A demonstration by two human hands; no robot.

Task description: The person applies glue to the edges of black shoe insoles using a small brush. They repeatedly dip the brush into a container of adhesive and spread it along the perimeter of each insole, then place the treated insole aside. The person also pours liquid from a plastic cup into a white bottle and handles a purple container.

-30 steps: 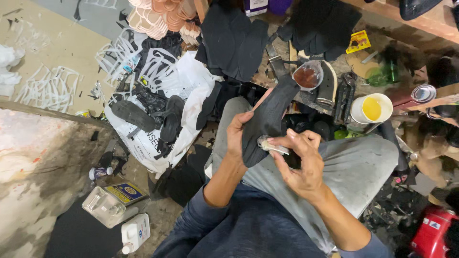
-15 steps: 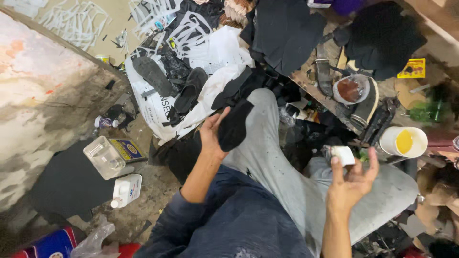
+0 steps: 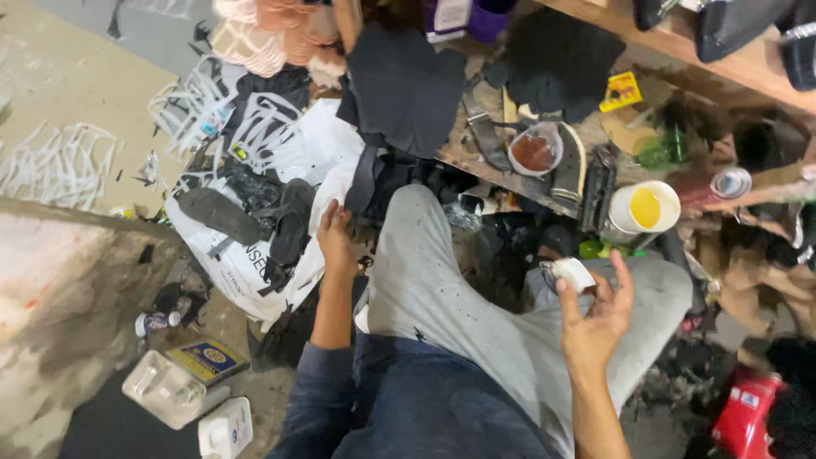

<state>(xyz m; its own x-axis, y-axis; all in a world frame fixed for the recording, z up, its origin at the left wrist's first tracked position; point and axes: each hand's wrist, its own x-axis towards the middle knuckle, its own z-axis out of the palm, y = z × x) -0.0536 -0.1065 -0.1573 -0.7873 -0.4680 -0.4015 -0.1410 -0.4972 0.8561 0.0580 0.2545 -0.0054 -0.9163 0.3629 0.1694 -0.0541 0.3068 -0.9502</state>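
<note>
Small white piece (image 3: 575, 274) in right hand (image 3: 595, 314)

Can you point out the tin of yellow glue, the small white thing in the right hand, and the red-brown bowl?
yellow glue tin (image 3: 644, 208), head view, on the yellow surface.
small white thing (image 3: 575, 274), head view, its middle.
red-brown bowl (image 3: 535, 151), head view, its contents.

Two hands show: the left hand (image 3: 333, 234) at nine o'clock, the right hand (image 3: 595, 314) at three. One yellow-filled cup (image 3: 644, 208) and one red-brown bowl (image 3: 535, 151) sit at one o'clock.
</note>
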